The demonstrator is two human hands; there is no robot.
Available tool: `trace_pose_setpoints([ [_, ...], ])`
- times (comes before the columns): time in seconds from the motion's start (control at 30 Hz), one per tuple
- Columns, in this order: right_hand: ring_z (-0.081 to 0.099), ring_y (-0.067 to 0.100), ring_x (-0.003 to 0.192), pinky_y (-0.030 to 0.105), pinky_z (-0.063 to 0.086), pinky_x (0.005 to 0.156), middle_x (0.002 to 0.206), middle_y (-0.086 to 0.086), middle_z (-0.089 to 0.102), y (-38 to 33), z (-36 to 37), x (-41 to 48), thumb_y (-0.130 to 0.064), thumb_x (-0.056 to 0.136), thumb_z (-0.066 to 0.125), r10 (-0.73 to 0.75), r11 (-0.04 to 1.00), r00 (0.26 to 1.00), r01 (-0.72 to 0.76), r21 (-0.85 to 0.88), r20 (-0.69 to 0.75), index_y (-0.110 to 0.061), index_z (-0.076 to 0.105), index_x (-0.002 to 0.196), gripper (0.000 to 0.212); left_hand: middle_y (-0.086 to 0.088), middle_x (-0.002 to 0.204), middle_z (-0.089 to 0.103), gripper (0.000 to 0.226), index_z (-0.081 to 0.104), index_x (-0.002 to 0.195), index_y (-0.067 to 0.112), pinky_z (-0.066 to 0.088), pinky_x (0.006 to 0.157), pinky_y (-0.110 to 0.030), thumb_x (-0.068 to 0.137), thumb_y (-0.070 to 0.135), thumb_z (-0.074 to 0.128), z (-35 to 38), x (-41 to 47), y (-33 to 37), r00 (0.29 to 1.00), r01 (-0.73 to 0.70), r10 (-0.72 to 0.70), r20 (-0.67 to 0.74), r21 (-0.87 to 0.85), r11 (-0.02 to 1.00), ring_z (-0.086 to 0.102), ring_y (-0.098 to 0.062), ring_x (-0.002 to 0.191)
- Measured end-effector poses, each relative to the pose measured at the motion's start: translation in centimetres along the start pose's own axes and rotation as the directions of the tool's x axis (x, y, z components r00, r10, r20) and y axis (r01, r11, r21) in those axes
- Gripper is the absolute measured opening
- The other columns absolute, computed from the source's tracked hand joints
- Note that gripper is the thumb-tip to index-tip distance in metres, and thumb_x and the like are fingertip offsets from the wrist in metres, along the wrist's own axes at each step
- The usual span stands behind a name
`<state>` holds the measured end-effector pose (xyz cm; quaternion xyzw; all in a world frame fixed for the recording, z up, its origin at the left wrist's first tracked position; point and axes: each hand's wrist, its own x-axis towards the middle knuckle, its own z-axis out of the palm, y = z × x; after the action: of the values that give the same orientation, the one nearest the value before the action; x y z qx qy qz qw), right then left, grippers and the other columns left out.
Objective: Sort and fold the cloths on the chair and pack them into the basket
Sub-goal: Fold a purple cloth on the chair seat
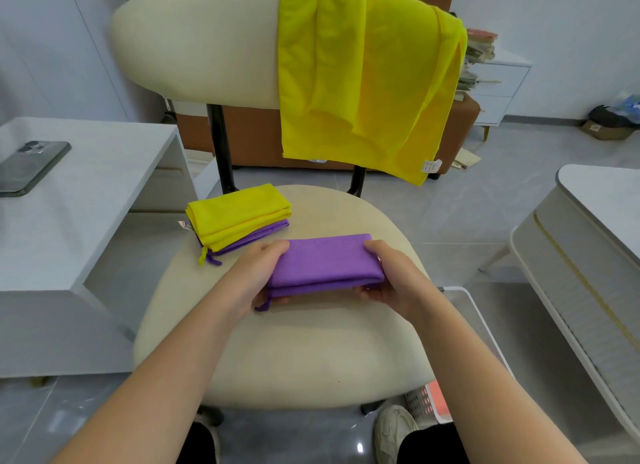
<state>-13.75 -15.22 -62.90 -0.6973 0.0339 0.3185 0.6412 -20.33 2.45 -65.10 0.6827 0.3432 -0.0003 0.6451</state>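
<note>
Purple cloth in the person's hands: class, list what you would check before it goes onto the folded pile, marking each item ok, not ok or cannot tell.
1. Grip: the left hand and right hand each hold one end of the purple cloth: ok.
2. Fold: it is a flat, even rectangle: ok.
3. Target: the folded pile, yellow over purple, lies flat on the chair seat: ok.
4. All cloths folded: yellow cloths hang unfolded over the chair back: not ok.
5. Basket has room: only a corner of the basket shows beneath the seat: cannot tell.
</note>
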Motion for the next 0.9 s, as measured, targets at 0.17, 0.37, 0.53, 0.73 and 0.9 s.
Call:
trace_pose_setpoints([
  [0.17,0.063,0.024,0.052,0.026,0.054,0.049,0.079,0.013,0.062,0.0,-0.4,-0.2,-0.015,0.096,0.044,-0.058,0.980,0.995,0.042,0.194,0.079,-0.015,0.053,0.106,0.014,0.008,0.124,0.049,0.066,0.049,0.127,0.020,0.038,0.096,-0.025,0.075,0.061,0.050,-0.5,-2.0,-0.2,0.652,-0.680,0.740,0.162,0.556,0.478,0.046,-0.007,0.116],
  [0.37,0.064,0.022,0.058,0.027,0.053,0.055,0.065,0.009,0.065,-0.8,-0.3,-0.3,-0.015,0.096,0.037,-0.155,0.970,0.980,0.127,0.206,0.124,-0.008,0.059,0.090,0.023,0.008,0.105,0.062,0.035,0.051,0.117,0.026,0.046,0.072,-0.027,0.086,0.040,0.047,1.0,-2.3,-0.5,0.500,-0.794,0.834,0.231,0.506,0.336,0.057,-0.009,0.090],
  [0.53,0.059,0.011,0.078,0.025,0.049,0.069,0.082,-0.009,0.064,-0.8,-1.2,-0.6,-0.033,0.091,0.056,-0.500,0.853,0.859,0.511,-0.109,0.113,-0.021,0.062,0.095,0.014,0.004,0.091,0.064,0.007,0.056,0.097,0.028,0.044,0.068,-0.019,0.091,0.026,0.054,0.7,-2.6,1.5,0.773,-0.633,0.633,0.035,-0.014,0.774,0.057,-0.003,0.079],
  [0.73,0.064,0.013,0.082,0.030,0.054,0.066,0.094,-0.002,0.067,-0.9,-1.1,-1.3,-0.014,0.091,0.061,-0.542,0.815,0.818,0.568,-0.118,0.192,-0.025,0.060,0.107,0.019,-0.002,0.110,0.063,0.043,0.045,0.118,0.048,0.054,0.077,-0.032,0.091,0.018,0.060,0.7,-3.0,1.6,0.843,-0.449,0.497,0.204,-0.240,0.861,0.064,-0.017,0.097],
  [0.9,0.063,0.015,0.079,0.033,0.054,0.063,0.093,-0.003,0.064,-0.5,-1.2,-1.7,-0.005,0.090,0.060,-0.570,0.777,0.781,0.613,-0.143,0.255,-0.023,0.060,0.099,0.020,0.007,0.102,0.064,0.023,0.060,0.105,0.028,0.054,0.076,-0.021,0.084,0.027,0.069,0.7,-2.9,1.3,0.795,-0.591,0.579,0.184,0.013,0.807,0.061,-0.006,0.096],
])
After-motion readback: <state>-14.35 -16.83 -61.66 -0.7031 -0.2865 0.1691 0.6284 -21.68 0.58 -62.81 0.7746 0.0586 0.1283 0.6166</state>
